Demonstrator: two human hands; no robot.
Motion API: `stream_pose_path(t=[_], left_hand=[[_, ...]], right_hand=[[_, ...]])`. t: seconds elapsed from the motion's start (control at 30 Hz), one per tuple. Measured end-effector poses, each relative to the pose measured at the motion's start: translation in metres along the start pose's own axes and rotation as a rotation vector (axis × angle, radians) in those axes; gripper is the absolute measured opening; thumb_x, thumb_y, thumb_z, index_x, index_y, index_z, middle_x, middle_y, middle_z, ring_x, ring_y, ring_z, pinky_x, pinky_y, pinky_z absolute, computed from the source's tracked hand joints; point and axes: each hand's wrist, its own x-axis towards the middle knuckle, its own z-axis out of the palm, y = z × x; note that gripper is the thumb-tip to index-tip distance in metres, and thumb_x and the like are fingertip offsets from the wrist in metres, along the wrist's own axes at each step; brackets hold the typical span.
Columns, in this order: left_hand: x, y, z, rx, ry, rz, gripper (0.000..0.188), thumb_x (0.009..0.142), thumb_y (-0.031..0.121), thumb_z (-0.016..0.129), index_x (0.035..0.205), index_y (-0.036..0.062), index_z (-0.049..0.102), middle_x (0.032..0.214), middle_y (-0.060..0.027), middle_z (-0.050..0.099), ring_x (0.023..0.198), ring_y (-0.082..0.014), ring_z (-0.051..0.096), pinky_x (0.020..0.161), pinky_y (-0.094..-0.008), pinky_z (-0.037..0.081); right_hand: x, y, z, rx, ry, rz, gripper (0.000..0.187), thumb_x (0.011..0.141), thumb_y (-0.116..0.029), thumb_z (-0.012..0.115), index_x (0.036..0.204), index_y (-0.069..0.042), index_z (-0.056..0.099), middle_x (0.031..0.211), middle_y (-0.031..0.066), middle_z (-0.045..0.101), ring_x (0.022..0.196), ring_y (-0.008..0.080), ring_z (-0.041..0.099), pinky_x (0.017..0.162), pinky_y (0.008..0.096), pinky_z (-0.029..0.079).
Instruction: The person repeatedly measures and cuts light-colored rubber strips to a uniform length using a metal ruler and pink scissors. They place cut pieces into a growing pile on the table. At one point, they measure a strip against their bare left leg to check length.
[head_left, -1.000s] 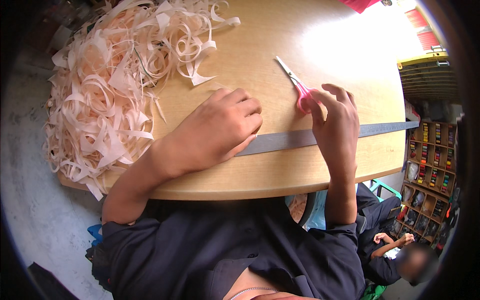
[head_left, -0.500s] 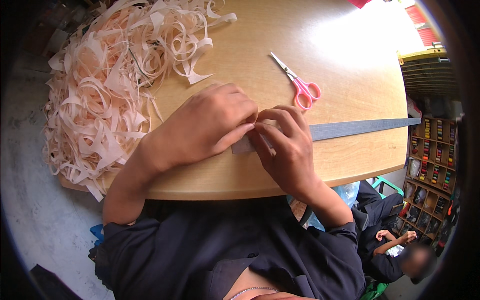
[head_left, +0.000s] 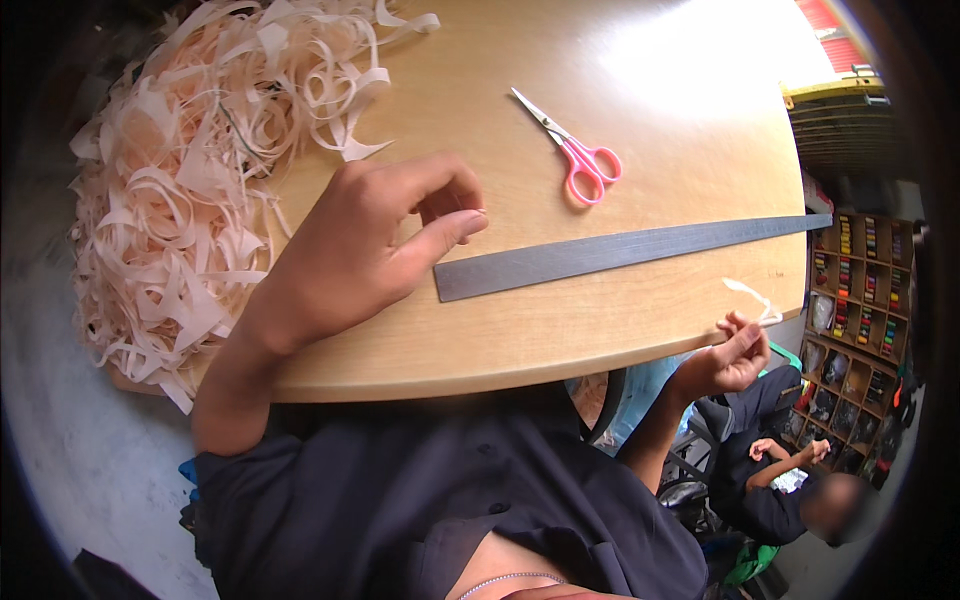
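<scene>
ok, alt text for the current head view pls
The right hand pinches a thin white strip by the table's near edge, toward the right; the left hand is curled near the left end of a gray ruler. Pink-handled scissors lie beyond the ruler, and pale peach strips are heaped at left.

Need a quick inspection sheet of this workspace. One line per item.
Surface: wood-toned table, bright glare at far right.
Job's things: steel ruler lying flat; pink-handled scissors beyond it, blades closed.
Clutter: large tangled pile of pale strips at left.
Hands: left hand near ruler's left end, grip unclear; right hand pinching a thin white strip by the near edge.
Cables: nothing seen.
Surroundings: compartment shelf and seated person at right.
</scene>
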Motion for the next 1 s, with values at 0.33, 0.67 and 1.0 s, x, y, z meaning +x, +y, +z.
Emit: stream_pose_path(t=[0.33, 0.67, 1.0], left_hand=[[0.006, 0.006, -0.004, -0.193, -0.105, -0.293, 0.016, 0.103, 0.009, 0.063, 0.109, -0.0031, 0.071, 0.09, -0.0078, 0.074, 0.086, -0.0126, 0.069, 0.079, -0.0274, 0.053], [0.009, -0.017, -0.002, -0.432, -0.123, -0.307, 0.023, 0.104, 0.009, 0.062, 0.123, -0.0035, 0.067, 0.101, -0.0096, 0.075, 0.09, -0.0105, 0.067, 0.082, -0.0268, 0.055], [0.009, -0.011, -0.003, -0.337, -0.152, -0.304, 0.018, 0.099, 0.004, 0.068, 0.116, -0.0014, 0.071, 0.1, -0.0066, 0.076, 0.092, -0.0112, 0.071, 0.08, -0.0265, 0.056]], right_hand=[[-0.097, 0.251, -0.176, -0.963, -0.115, 0.321, 0.028, 0.106, -0.027, 0.059, 0.099, 0.001, 0.06, 0.09, 0.0217, 0.073, 0.083, 0.039, 0.072, 0.074, 0.0463, 0.056], [-0.179, 0.38, -0.319, -1.071, -1.021, 1.675, 0.043, 0.086, -0.033, 0.069, 0.111, 0.002, 0.076, 0.122, 0.0283, 0.071, 0.119, 0.0446, 0.067, 0.099, 0.0517, 0.054], [-0.039, 0.37, -0.289, -1.562, -0.784, 0.96, 0.032, 0.084, -0.026, 0.068, 0.104, -0.004, 0.078, 0.108, 0.022, 0.075, 0.1, 0.0408, 0.072, 0.085, 0.0497, 0.057]])
